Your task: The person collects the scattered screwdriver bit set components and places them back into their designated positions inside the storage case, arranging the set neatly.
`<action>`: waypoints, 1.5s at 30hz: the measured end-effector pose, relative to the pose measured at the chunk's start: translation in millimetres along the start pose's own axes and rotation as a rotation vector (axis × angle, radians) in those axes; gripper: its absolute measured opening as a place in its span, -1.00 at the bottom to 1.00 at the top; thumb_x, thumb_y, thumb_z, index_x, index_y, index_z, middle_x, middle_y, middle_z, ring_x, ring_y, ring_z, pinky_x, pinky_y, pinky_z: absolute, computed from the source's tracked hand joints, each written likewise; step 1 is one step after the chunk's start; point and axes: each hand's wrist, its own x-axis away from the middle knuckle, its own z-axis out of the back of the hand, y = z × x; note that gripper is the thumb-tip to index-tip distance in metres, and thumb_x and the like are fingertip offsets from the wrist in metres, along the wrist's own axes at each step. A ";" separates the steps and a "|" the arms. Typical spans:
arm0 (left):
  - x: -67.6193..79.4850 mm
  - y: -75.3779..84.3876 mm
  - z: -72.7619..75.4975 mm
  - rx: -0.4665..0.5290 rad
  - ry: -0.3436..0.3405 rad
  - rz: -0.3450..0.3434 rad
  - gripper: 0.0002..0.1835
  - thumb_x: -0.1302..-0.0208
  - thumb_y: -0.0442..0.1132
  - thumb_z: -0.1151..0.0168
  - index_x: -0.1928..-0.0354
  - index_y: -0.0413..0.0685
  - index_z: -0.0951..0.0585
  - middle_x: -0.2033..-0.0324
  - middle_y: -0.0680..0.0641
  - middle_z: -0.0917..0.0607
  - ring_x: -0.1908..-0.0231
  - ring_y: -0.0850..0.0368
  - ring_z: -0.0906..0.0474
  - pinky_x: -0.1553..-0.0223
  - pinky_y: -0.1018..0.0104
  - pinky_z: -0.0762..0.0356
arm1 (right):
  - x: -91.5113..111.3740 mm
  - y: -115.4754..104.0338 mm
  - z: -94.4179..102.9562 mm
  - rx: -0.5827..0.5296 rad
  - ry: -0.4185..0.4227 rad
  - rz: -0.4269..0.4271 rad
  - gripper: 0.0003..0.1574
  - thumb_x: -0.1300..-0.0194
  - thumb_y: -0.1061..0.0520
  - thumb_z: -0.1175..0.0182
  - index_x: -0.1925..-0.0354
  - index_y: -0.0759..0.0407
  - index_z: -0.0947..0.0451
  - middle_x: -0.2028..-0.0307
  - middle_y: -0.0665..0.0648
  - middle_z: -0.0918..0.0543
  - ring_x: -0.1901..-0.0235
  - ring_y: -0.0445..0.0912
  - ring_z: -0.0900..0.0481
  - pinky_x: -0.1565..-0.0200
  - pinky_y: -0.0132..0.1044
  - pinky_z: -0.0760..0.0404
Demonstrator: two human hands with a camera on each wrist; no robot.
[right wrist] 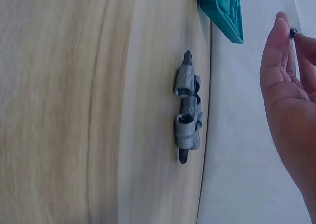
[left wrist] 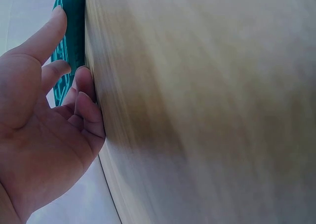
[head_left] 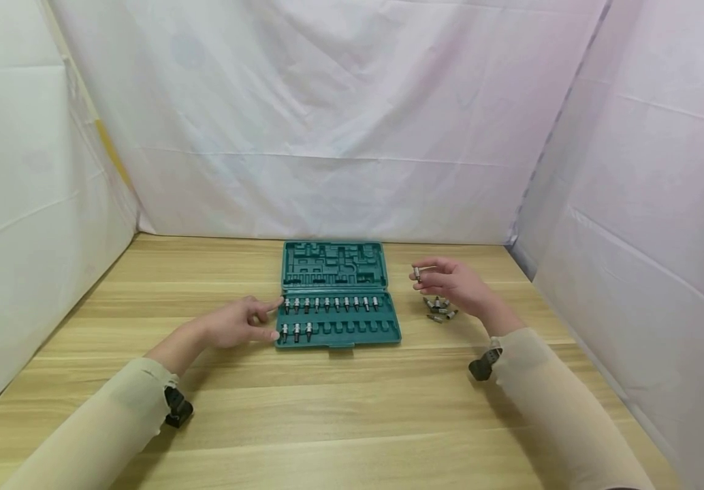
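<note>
A green plastic case point(head_left: 340, 344) lies unfolded on the table, with bit sockets in its near half: a full-looking back row and three at the left of the front row. My left hand point(head_left: 238, 325) is at its left side, thumb and forefinger extended to the edge, the other fingers curled beneath. In the left wrist view the thumb point(left wrist: 55, 24) lies along the case's side. My right hand point(head_left: 453, 282) pinches a bit socket point(head_left: 417, 273) between fingertips and thumb, raised to the right of the case. Below it lies a small pile of bit sockets point(right wrist: 185, 130).
The case's lid point(head_left: 333, 264), moulded with recesses, lies back toward the rear. Wood-grain table point(head_left: 327, 422) surrounds the case. White sheeting point(head_left: 327, 136) hangs behind the table and along both sides. Each wrist wears a small black camera point(head_left: 483, 365).
</note>
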 end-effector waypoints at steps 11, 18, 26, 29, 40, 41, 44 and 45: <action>-0.8 -1.0 -0.4 0.001 0.007 -0.003 -0.05 -0.47 0.11 -0.45 -0.74 0.05 -0.22 -0.17 -0.26 -0.58 -0.14 -0.08 -0.60 -0.24 -0.11 -0.64 | -7.6 -4.1 -15.0 0.023 -0.011 -0.019 -0.49 -0.64 0.25 -0.24 -0.43 0.34 -0.47 -0.20 0.30 -0.63 -0.01 -0.11 -0.76 -0.13 -0.30 -0.77; -1.8 -1.0 -0.8 0.006 0.006 -0.002 -0.05 -0.48 0.10 -0.45 -0.74 0.04 -0.22 -0.17 -0.25 -0.58 -0.14 -0.08 -0.59 -0.23 -0.10 -0.64 | -13.3 -3.9 -25.3 0.091 -0.025 -0.026 -0.39 -0.62 0.22 -0.27 -0.47 0.45 -0.41 -0.28 0.44 -0.60 -0.01 -0.07 -0.75 -0.11 -0.30 -0.76; -0.7 -0.4 -0.3 -0.002 0.004 0.003 -0.05 -0.48 0.11 -0.45 -0.74 0.05 -0.22 -0.18 -0.25 -0.58 -0.15 -0.09 -0.59 -0.20 -0.05 -0.64 | -20.5 -2.9 -35.1 0.132 -0.038 -0.039 -0.45 -0.64 0.19 -0.26 -0.46 0.36 -0.49 -0.31 0.49 -0.60 -0.06 0.00 -0.77 -0.20 -0.13 -0.78; -0.8 0.3 -0.2 0.002 0.001 0.003 -0.05 -0.49 0.11 -0.44 -0.74 0.05 -0.21 -0.18 -0.26 -0.57 -0.15 -0.10 -0.59 -0.18 -0.04 -0.64 | -21.9 -2.5 -38.1 0.186 -0.021 -0.044 -0.51 -0.63 0.16 -0.28 -0.40 0.30 -0.56 -0.17 0.38 -0.69 -0.06 0.06 -0.78 -0.21 -0.01 -0.79; -1.2 0.1 -0.7 0.005 -0.002 -0.005 -0.06 -0.49 0.09 -0.44 -0.74 0.02 -0.21 -0.18 -0.27 -0.57 -0.15 -0.09 -0.58 -0.19 -0.06 -0.65 | -26.4 1.0 -48.9 0.444 0.009 -0.062 -0.74 -0.52 0.10 -0.43 -0.10 0.13 -0.73 0.06 0.16 -0.77 0.08 0.03 -0.73 0.01 -0.13 -0.75; -1.5 -0.2 -0.8 0.006 -0.002 -0.002 -0.06 -0.50 0.09 -0.44 -0.74 0.02 -0.21 -0.18 -0.26 -0.57 -0.16 -0.09 -0.58 -0.19 -0.06 -0.65 | -27.2 1.8 -49.7 0.455 0.009 -0.061 -0.75 -0.51 0.10 -0.44 -0.08 0.12 -0.74 0.06 0.15 -0.77 0.10 0.02 -0.71 0.04 -0.14 -0.73; -1.6 -1.2 -1.1 0.009 -0.003 0.002 -0.06 -0.49 0.09 -0.44 -0.74 0.03 -0.21 -0.19 -0.27 -0.57 -0.16 -0.09 -0.58 -0.18 -0.05 -0.64 | -29.9 4.4 -53.1 0.494 0.003 -0.056 -0.77 -0.50 0.10 -0.46 -0.05 0.12 -0.75 0.08 0.14 -0.76 0.14 0.00 -0.64 0.13 -0.18 -0.66; -1.7 -1.7 -1.2 0.011 -0.004 0.003 -0.06 -0.49 0.09 -0.44 -0.74 0.03 -0.21 -0.19 -0.27 -0.57 -0.16 -0.09 -0.58 -0.18 -0.05 -0.64 | -30.7 5.2 -54.5 0.507 0.001 -0.054 -0.78 -0.49 0.10 -0.46 -0.04 0.11 -0.75 0.09 0.13 -0.76 0.16 -0.01 -0.63 0.15 -0.18 -0.65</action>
